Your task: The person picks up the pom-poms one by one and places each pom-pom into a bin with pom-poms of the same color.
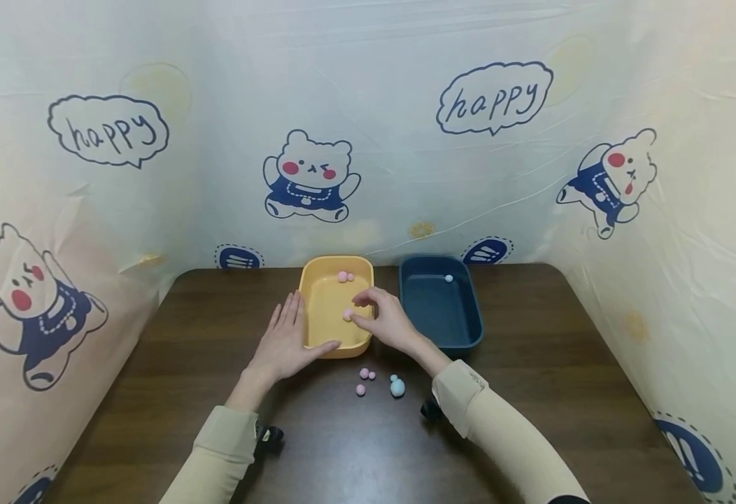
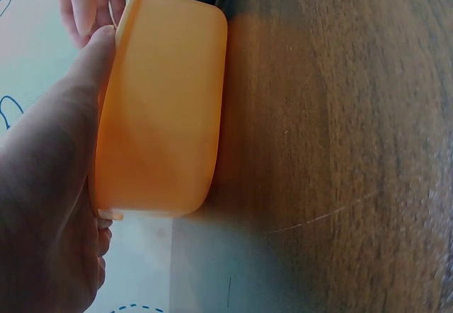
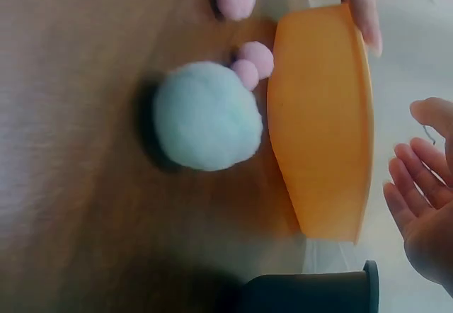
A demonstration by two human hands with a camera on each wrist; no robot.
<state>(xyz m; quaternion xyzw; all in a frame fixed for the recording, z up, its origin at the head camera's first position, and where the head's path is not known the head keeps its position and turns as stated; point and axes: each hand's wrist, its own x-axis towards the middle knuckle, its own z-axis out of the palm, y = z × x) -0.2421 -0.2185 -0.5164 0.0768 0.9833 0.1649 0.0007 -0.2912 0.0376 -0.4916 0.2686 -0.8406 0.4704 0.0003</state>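
The yellow tray (image 1: 333, 339) stands at the back middle of the table; two pink balls touch inside it near its far side. My left hand (image 1: 286, 343) rests on the tray's left and near rim, fingers straight and thumb spread. Over the tray's right side is my right hand (image 1: 387, 318), thumb and forefinger apart. A pink ball (image 1: 348, 315) shows by the thumb tip; whether they touch, I cannot tell. In the right wrist view, the right hand (image 3: 428, 200) has loosely bent fingers with nothing seen between them.
Right of the yellow tray stands a dark blue tray (image 1: 443, 348) holding a small light blue ball (image 1: 448, 278). In front of the trays lie several pink balls (image 1: 360, 390) and a larger light blue ball (image 1: 397, 388) with a smaller one against it. A printed curtain surrounds the table.
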